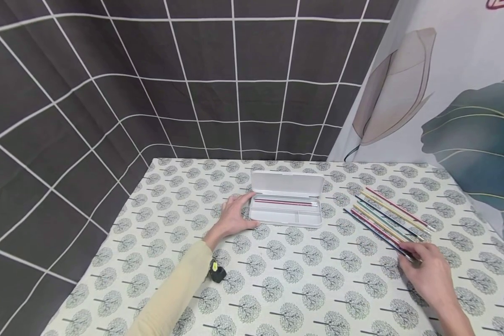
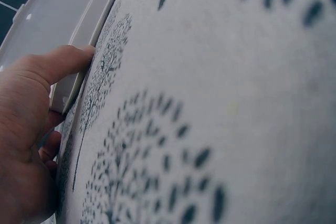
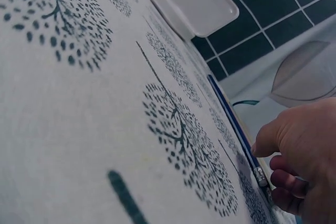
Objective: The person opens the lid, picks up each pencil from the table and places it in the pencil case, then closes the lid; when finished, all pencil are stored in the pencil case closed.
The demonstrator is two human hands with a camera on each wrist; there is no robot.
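A white pencil case (image 1: 285, 218) lies with its lid (image 1: 287, 183) raised at the back. Dark red pencils (image 1: 283, 202) lie in its rear compartment; the front compartments look bare. My left hand (image 1: 234, 217) holds the case's left end, thumb at the front corner and a finger at the back corner. In the left wrist view the thumb (image 2: 73, 61) presses the case's edge. On the right my right hand (image 1: 428, 270) pinches at the near ends of several loose pencils (image 1: 386, 215). A dark blue pencil (image 3: 231, 114) runs beside its thumb; the other fingertips are partly hidden.
A tablecloth printed with trees (image 1: 273, 275) covers the table. Behind it hangs a dark curtain with a white grid (image 1: 260, 102), and to the right a pale curtain with leaf shapes (image 1: 403, 88). A small black device (image 1: 217, 272) is at the left wrist.
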